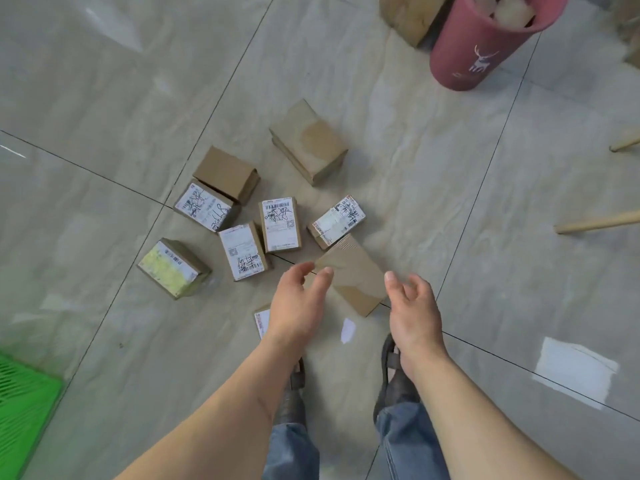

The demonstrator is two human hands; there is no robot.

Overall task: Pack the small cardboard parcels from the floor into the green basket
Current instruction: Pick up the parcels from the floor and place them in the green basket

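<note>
You are looking down at a pale tiled floor [104, 98] with dark grout lines. The green basket [24, 400] shows only as a corner at the floor's lower left edge, well apart from both your hands. A pink bin [481, 46] with a white deer print stands near the top right corner, beside a larger cardboard box [412, 15] cut off by the frame.

The small parcels lie scattered around the middle of the floor. The biggest plain one [308, 142] sits farthest from you. Nearest your hands is a plain taped parcel [353, 275], tilted, lying between and just beyond your two hands. Above it is a labelled parcel [337, 220] touching its far corner. To the left come two upright-labelled parcels side by side [280, 223] [242, 252], then a labelled one [204, 209] with a plain brown box [227, 174] leaning against it, and a yellowish-labelled parcel [173, 268] nearest the basket. Another parcel [262, 320] peeks out from behind your left wrist.

Your left hand [298, 303] hovers with fingers loosely spread, holding nothing, its fingertips over the taped parcel's near left corner. Your right hand [412, 310] is likewise spread and holding nothing, just beside that parcel's right corner.
</note>
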